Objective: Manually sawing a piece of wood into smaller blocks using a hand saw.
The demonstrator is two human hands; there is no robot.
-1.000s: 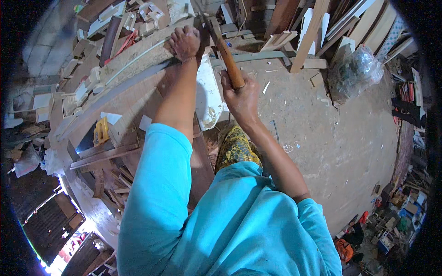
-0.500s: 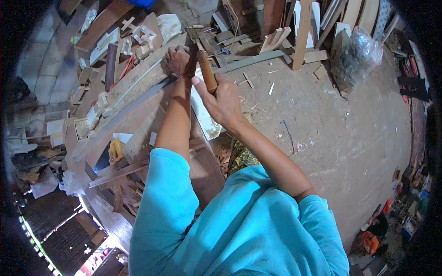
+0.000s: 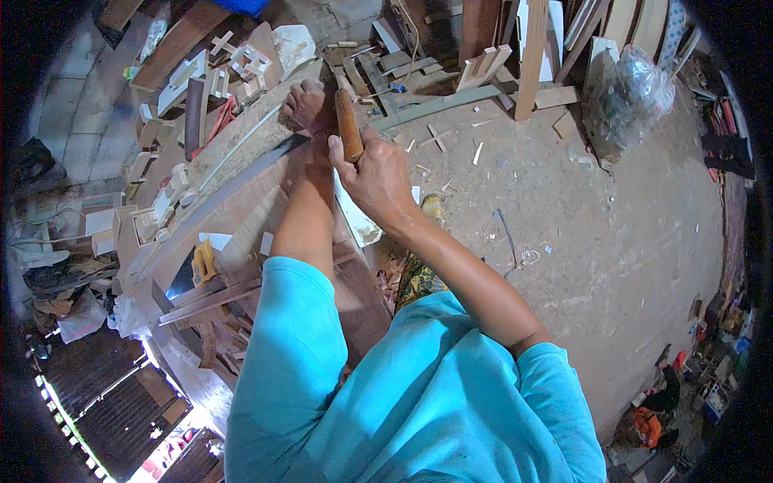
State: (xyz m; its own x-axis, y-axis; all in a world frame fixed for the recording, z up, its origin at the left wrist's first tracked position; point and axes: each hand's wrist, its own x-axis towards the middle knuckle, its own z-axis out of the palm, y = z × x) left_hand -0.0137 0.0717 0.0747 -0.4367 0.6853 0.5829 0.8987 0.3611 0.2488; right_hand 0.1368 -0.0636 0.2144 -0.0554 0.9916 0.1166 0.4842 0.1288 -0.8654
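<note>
My right hand is closed round the brown wooden handle of a tool whose far end is hard to make out. My left hand lies just left of that handle with curled fingers on a long worn wooden workbench; what it grips is hidden. A dark strip runs along the bench beside my left hand. Below the hands is a white, stained piece. A yellow-handled tool lies among boards to the left.
Small wooden pieces crowd the bench's upper left. Upright planks and a plastic bag of something stand at upper right. Offcuts and a thin dark rod lie on the concrete floor; clutter lines the right edge.
The tool and my right hand have moved up and left, nearer my left hand, which also sits higher in view than at first. The surroundings have shifted as the camera moved.
</note>
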